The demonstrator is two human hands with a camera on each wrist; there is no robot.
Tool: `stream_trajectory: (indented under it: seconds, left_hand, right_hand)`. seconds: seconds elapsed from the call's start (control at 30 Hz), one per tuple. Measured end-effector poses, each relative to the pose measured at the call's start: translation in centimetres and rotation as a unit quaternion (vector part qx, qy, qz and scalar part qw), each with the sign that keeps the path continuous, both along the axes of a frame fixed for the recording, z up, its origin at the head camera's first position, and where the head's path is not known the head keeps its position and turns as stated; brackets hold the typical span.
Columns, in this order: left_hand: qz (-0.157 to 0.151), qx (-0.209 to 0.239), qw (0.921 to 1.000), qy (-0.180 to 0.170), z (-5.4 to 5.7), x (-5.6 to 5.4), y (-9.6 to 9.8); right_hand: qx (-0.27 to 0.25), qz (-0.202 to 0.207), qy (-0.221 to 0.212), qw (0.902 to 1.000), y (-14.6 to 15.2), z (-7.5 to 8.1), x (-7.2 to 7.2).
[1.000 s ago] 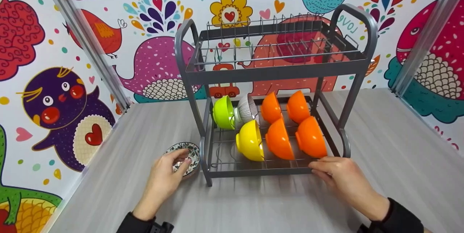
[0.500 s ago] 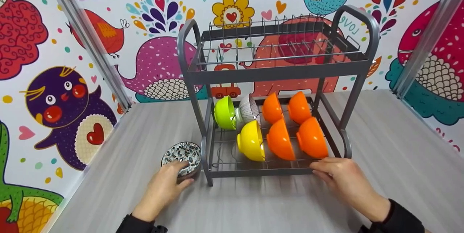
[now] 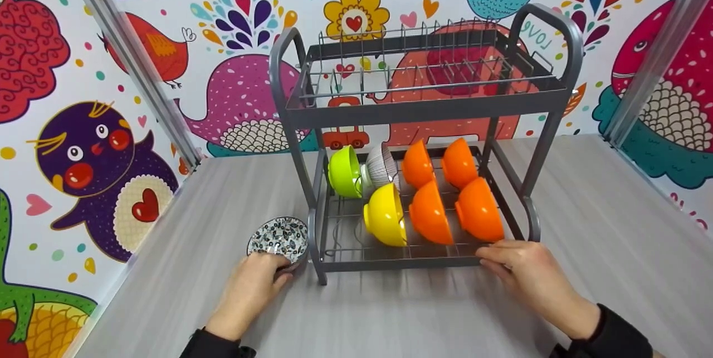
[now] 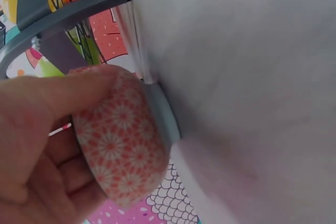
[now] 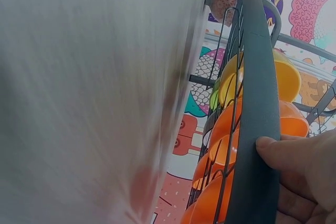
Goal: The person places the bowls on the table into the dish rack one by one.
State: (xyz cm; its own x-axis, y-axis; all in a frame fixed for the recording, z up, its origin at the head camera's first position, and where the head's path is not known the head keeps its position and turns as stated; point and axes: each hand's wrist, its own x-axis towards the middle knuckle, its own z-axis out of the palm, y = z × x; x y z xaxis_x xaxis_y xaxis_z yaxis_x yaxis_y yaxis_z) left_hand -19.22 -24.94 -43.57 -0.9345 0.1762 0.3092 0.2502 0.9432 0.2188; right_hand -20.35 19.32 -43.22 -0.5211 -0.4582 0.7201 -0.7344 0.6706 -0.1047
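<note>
My left hand [image 3: 250,285] grips the near rim of a small bowl [image 3: 278,235] standing on the table left of the dish rack [image 3: 390,264]. Its inside has a dark floral pattern; the left wrist view shows a red flower-patterned outside and a pale foot. The thumb [image 4: 84,90] presses the outer wall, with the other fingers at the mouth side, partly hidden. At the rack's front right, my right hand [image 3: 529,274] pinches the lower front rail [image 5: 257,103], thumb on its outer face.
The lower tier holds a green bowl [image 3: 344,173], a grey-striped bowl [image 3: 381,166], a yellow bowl [image 3: 383,216] and several orange bowls [image 3: 430,213], tipped on their sides. The wire upper tier [image 3: 423,104] rises above them. Cartoon-printed walls stand behind and beside the table.
My left hand has drawn back from over the bowl to its near rim and closed on it. My right hand stays at the rail.
</note>
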Motion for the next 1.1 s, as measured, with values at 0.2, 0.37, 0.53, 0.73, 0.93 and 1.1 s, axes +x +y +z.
stream_trajectory:
  seconds: [0.2, 0.37, 0.53, 0.73, 0.93, 1.1]
  left_hand:
    - [-0.012, -0.035, 0.9975, 0.060, -0.2, 0.0, -0.1]
    - [-0.018, -0.045, 0.9959, 0.077, -0.3, 0.0, -0.2]
    - [-0.012, -0.022, 0.9960, 0.085, -0.3, 0.1, -0.7]
    - [-0.022, 0.000, 0.9929, 0.117, -0.3, 0.5, -1.4]
    - [-0.038, -0.009, 0.9802, 0.194, 0.1, 0.8, -2.1]
    - [-0.057, -0.008, 0.9592, 0.277, 1.1, 1.2, -2.8]
  right_hand:
    - [0.000, -0.002, -0.004, 1.0000, 0.0, 0.0, 0.0]
    - [0.001, -0.003, -0.005, 1.0000, 0.0, 0.0, 0.1]
    - [0.001, -0.006, -0.005, 1.0000, 0.0, 0.0, 0.1]
    - [0.002, -0.003, 0.001, 1.0000, 0.0, 0.1, 0.0]
    - [0.001, -0.003, -0.002, 1.0000, 0.0, 0.1, 0.1]
    - [0.000, -0.001, 0.001, 1.0000, 0.0, 0.1, 0.0]
